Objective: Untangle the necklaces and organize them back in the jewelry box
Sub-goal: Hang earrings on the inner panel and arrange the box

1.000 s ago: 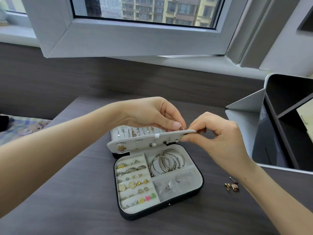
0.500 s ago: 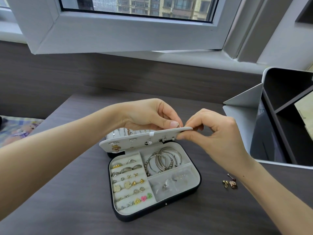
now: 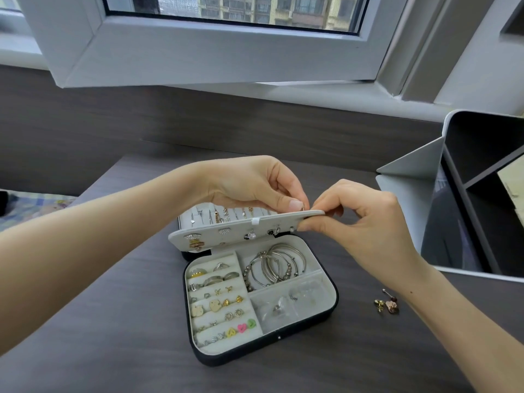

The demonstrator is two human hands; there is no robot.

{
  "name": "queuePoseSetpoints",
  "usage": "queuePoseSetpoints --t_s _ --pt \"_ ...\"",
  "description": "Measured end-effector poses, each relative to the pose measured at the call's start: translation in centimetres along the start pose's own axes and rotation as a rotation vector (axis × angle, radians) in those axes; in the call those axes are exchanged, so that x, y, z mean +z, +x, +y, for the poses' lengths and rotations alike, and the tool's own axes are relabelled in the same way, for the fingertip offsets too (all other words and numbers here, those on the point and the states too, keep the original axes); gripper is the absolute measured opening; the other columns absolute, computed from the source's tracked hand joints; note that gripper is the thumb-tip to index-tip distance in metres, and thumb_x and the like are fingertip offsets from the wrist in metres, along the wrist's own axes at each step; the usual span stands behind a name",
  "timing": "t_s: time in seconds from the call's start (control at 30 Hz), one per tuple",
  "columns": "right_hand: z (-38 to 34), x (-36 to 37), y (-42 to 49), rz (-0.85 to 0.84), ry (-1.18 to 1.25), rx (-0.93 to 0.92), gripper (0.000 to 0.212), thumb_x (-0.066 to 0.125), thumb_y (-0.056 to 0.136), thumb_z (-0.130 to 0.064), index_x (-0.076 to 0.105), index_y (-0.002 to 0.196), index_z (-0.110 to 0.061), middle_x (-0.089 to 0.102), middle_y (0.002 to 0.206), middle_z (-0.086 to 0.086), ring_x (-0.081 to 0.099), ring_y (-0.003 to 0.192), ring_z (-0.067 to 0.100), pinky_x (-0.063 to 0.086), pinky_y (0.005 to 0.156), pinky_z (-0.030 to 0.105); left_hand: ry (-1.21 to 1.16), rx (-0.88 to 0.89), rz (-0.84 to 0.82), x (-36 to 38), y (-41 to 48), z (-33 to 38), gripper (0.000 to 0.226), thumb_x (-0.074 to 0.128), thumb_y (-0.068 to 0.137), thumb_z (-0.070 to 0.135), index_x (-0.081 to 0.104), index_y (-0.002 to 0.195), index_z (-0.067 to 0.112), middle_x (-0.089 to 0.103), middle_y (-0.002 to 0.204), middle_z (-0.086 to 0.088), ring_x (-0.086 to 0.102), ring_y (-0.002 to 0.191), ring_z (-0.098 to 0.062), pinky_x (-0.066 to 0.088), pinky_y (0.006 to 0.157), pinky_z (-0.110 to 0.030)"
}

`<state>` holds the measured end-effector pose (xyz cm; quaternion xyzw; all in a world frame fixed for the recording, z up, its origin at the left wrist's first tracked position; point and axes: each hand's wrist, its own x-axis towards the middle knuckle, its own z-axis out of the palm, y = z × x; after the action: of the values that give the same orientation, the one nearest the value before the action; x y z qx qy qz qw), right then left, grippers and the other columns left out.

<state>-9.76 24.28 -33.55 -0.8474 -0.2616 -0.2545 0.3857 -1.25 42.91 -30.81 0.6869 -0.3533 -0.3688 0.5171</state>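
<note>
Grey velvet lines the open jewelry box (image 3: 335, 296) on the dark surface (image 3: 113, 336), and through the head camera I read the step as hanging a chain in the lid: my left hand (image 3: 255, 185) pinches a tiny silver piece (image 3: 304, 209), clasp or hook I cannot tell, at the top edge of the hinged earring panel (image 3: 226, 236), while my right hand (image 3: 360, 219) pinches that panel's right corner, tilting it forward. Behind it the necklaces (image 3: 226, 215) hang in the lid as separate straight strands, none visibly knotted. Next, I judge, comes fine seating of that piece, then easing the panel upright without snagging chains.
</note>
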Motion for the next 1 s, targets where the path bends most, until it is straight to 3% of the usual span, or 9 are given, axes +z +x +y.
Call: queuePoseSetpoints --t_s 0.3,0.67,0.8,1.0 --pt "-0.3 0.1 0.0 0.015 0.015 0.032 0.021 0.078 0.067 -0.028 0.07 0.068 -0.009 0.062 0.066 -0.005 0.052 0.064 0.006 0.039 0.063 0.014 0.228 0.058 0.062 -0.1 -0.5 1.1 0.009 0.072 0.073 0.02 0.076 0.08 0.022 0.069 0.088 -0.013 0.064 0.078 -0.02 0.054 0.074 -0.028" --pt "-0.7 0.1 0.0 0.025 0.046 0.116 0.016 0.079 0.064 -0.029 0.069 0.067 -0.017 0.063 0.065 -0.004 0.051 0.063 0.006 0.039 0.062 0.012 0.422 0.179 0.14 0.5 -0.9 1.9 0.017 0.072 0.075 0.023 0.075 0.088 0.013 0.072 0.085 -0.005 0.067 0.076 -0.018 0.051 0.071 -0.023" --pt "-0.7 0.1 0.0 0.024 0.049 0.123 0.016 0.079 0.064 -0.029 0.07 0.068 -0.017 0.063 0.065 -0.004 0.051 0.062 0.006 0.039 0.062 0.012 0.448 0.198 0.152 0.5 -1.2 1.9 0.016 0.072 0.076 0.024 0.075 0.089 0.015 0.073 0.087 -0.006 0.069 0.079 -0.023 0.055 0.075 -0.029" --pt "-0.8 0.1 0.0 0.033 0.043 0.126 0.013 0.079 0.064 -0.028 0.068 0.068 -0.022 0.06 0.063 -0.009 0.05 0.061 0.007 0.038 0.061 0.011 0.407 0.156 0.183 0.7 -1.3 1.5 0.009 0.072 0.081 0.016 0.075 0.089 0.014 0.074 0.083 -0.001 0.068 0.076 -0.016 0.054 0.074 -0.027"
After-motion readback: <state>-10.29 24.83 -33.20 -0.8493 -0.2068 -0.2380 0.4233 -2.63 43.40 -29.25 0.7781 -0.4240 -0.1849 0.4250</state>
